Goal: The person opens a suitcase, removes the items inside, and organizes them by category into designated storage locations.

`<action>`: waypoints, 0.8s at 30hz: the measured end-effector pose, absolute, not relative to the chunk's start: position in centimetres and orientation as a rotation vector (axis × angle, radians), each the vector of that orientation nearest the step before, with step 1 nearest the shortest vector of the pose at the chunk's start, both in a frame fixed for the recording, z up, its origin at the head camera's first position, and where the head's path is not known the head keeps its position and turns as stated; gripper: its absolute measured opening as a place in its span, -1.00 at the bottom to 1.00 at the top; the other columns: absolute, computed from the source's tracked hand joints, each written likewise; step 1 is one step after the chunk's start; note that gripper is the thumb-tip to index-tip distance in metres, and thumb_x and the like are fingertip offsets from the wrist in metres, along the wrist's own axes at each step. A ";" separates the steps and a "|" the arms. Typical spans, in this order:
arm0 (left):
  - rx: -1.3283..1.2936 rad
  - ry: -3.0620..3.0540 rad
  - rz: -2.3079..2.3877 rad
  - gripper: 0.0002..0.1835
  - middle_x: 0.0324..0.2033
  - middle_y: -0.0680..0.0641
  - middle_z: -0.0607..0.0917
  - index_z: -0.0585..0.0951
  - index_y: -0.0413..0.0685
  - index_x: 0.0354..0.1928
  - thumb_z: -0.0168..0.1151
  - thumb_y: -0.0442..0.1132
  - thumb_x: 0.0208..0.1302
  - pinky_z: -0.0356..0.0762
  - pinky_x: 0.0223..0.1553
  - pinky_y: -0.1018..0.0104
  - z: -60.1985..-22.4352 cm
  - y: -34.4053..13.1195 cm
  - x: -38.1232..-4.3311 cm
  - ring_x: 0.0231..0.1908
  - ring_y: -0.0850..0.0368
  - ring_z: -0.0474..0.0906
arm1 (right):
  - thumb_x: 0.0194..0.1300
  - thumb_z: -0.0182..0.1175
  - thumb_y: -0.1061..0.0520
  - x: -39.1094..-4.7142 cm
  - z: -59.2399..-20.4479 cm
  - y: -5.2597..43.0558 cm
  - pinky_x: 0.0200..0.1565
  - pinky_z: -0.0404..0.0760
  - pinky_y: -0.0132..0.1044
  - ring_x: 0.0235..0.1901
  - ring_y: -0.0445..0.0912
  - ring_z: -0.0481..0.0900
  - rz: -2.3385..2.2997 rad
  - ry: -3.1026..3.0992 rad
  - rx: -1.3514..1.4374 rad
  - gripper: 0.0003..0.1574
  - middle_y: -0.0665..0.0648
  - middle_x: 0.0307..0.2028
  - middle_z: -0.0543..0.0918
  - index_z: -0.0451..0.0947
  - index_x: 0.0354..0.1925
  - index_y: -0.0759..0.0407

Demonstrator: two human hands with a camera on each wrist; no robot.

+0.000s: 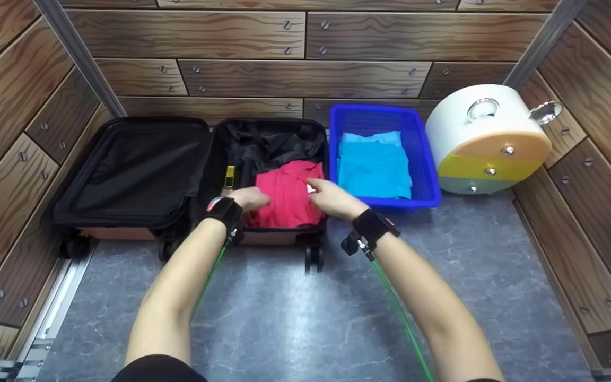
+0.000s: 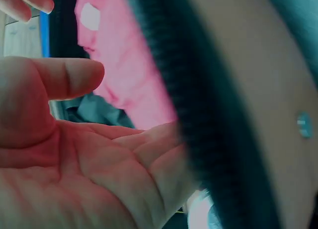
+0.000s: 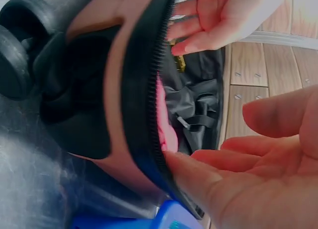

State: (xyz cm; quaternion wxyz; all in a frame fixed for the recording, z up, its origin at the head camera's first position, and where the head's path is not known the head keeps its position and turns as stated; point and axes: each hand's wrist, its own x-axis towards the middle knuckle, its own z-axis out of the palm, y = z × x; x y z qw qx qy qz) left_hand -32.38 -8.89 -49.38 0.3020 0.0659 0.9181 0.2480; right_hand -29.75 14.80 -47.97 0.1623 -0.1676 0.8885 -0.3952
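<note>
Here it is, the red cloth (image 1: 289,199), laid folded at five o'clock inside the black-lined half of an unfolded suitcase (image 1: 273,239), and flanked by two hands! At the cloth's nine o'clock edge the left hand (image 1: 251,198) is seen, nothing gripped: in its own wrist view the thumb is held straight and well apart from the flat palm, the fingers stretched out loosely, their tips hidden by the zipped rim (image 2: 164,75). Over to three o'clock, where the right hand (image 1: 334,199) is placed, thumb and fingers well apart too, nothing clamped between them, the fingers extended just beside a white patch (image 1: 311,188) on the cloth. Whether the cloth is actually touched by either set of fingertips cannot be told! At ten o'clock from the cloth, just beyond the left hand, a yellow-topped object (image 1: 230,172) is spotted, partly covered. The suitcase's other half (image 1: 141,164) is laid out at nine o'clock; at two o'clock folded blue clothes (image 1: 374,170) are held in a blue basket (image 1: 430,196), and beyond it a white rounded drawer cabinet (image 1: 454,116) is seen
</note>
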 end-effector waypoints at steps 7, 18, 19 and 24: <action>0.252 2.486 0.470 -0.81 -0.28 -0.09 0.56 0.44 -0.01 -0.45 0.11 -0.14 0.31 0.55 -0.18 0.26 -50.5 -8.4 -32.2 -0.19 -0.02 0.58 | 0.35 -0.03 0.27 -29.6 -48.3 14.6 0.27 0.39 -0.17 0.25 0.07 0.38 -1.172 2.510 -0.444 -0.21 0.32 0.47 0.31 0.17 0.52 0.38; 0.171 2.484 0.506 -0.82 -0.25 -0.13 0.60 0.50 -0.08 -0.42 0.27 -0.16 0.17 0.51 -0.23 0.32 -51.8 -8.8 -33.1 -0.29 0.05 0.47 | 0.37 -0.10 0.30 -29.2 -48.2 14.1 0.28 0.42 -0.15 0.32 0.08 0.39 -1.145 2.534 -0.400 -0.26 0.32 0.45 0.34 0.21 0.49 0.40; 0.113 2.466 0.602 -0.84 -0.29 -0.10 0.56 0.45 -0.04 -0.44 0.26 -0.21 0.15 0.48 -0.31 0.32 -51.9 -8.8 -33.1 -0.34 0.05 0.47 | 0.38 -0.11 0.29 -29.1 -48.2 14.0 0.33 0.39 -0.13 0.36 0.08 0.37 -1.125 2.553 -0.399 -0.27 0.32 0.45 0.35 0.22 0.49 0.41; -0.187 2.353 1.049 -0.84 -0.30 -0.07 0.48 0.45 -0.10 -0.32 0.26 -0.31 0.13 0.55 -0.41 0.27 -52.2 -8.5 -33.1 -0.42 0.08 0.45 | 0.41 -0.10 0.26 -29.1 -48.2 13.2 0.47 0.20 -0.13 0.47 0.08 0.23 -1.094 2.580 -0.362 -0.27 0.32 0.46 0.32 0.20 0.50 0.42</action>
